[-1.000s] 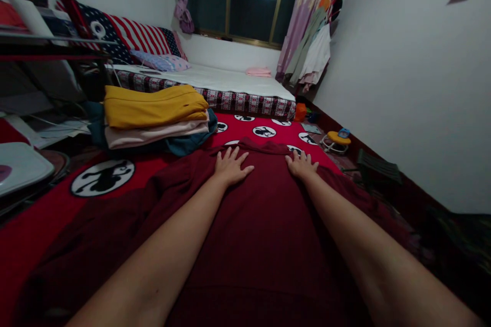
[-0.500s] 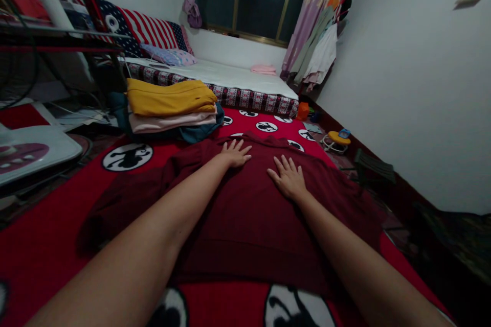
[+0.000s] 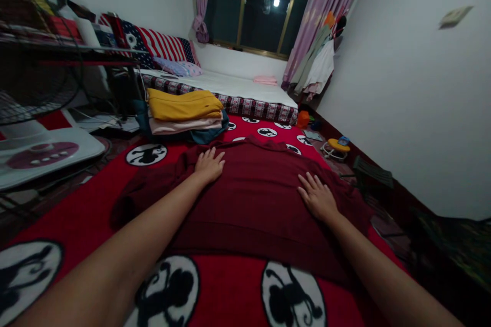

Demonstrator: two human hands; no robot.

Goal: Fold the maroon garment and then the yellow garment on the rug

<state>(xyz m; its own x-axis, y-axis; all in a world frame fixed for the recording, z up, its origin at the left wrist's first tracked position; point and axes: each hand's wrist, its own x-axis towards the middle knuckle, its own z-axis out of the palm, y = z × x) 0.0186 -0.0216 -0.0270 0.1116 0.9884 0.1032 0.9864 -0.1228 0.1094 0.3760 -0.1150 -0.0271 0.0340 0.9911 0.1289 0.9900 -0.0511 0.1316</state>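
A dark red sweatshirt (image 3: 249,199) lies spread out on a red blanket (image 3: 230,286) with black-and-white round prints. Its hem is toward me and its neck points away; slight creases run across the body. My left hand (image 3: 210,165) rests flat on the upper left of the sweatshirt, fingers spread. On the right side of the garment lies my right hand (image 3: 317,196), palm down with its fingers apart. Beyond my left hand sits a folded stack with a yellow garment (image 3: 184,105) on top, a pale pink garment (image 3: 184,125) below it and a teal one (image 3: 209,134) underneath.
A low bed (image 3: 230,89) with a white sheet stands under the window. At left are a cluttered desk (image 3: 69,53) and a white fan base (image 3: 49,156). Along the right wall are a yellow stool (image 3: 337,145) and a dark folding stool (image 3: 372,171).
My hands have moved apart over the sweatshirt, the left one to the left and the right one to the right and nearer. The view has shifted slightly.
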